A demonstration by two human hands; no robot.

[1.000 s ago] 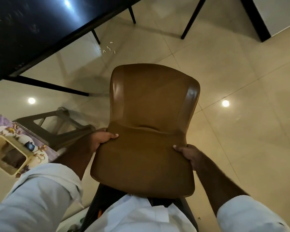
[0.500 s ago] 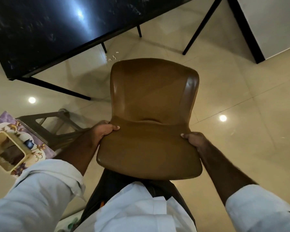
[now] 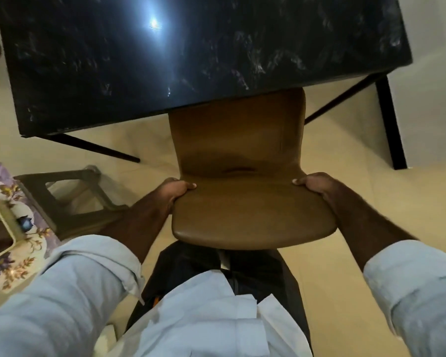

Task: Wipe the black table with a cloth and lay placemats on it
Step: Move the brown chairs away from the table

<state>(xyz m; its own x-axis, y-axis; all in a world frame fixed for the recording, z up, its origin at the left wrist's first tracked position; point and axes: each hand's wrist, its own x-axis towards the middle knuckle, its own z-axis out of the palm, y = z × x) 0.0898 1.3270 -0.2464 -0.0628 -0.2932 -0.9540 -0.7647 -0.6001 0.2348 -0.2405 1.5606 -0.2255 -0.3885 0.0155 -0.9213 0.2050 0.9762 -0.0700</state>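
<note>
No readable brand, label or text anywhere in view. Black marbled surface [image 3: 191,55] fills the far half of the frame, long axis running left-right, slightly skewed so its right end sits farther; ceiling-light glare on the far-left part of the top. Black angled legs [image 3: 101,148] show under the near-left corner and at the right. Brown chair [image 3: 240,161] in the middle: backrest is the near part, seat points away from the person and its far end is tucked under the near edge of the surface. Left hand [image 3: 173,193] curled around the left edge of the backrest, thumb on top, fingers hidden behind. Right hand [image 3: 317,185] wrapped on the right edge the same way, thumb tip on the front face. Both sleeves [image 3: 412,292] light blue, rolled to the forearm. Left of the chair on the tiled floor [image 3: 345,155]: a grey-brown stool frame [image 3: 70,199], and nearer-left a floral-patterned box [image 3: 8,228] with a cream rim. No cloth or placemats identifiable.
</note>
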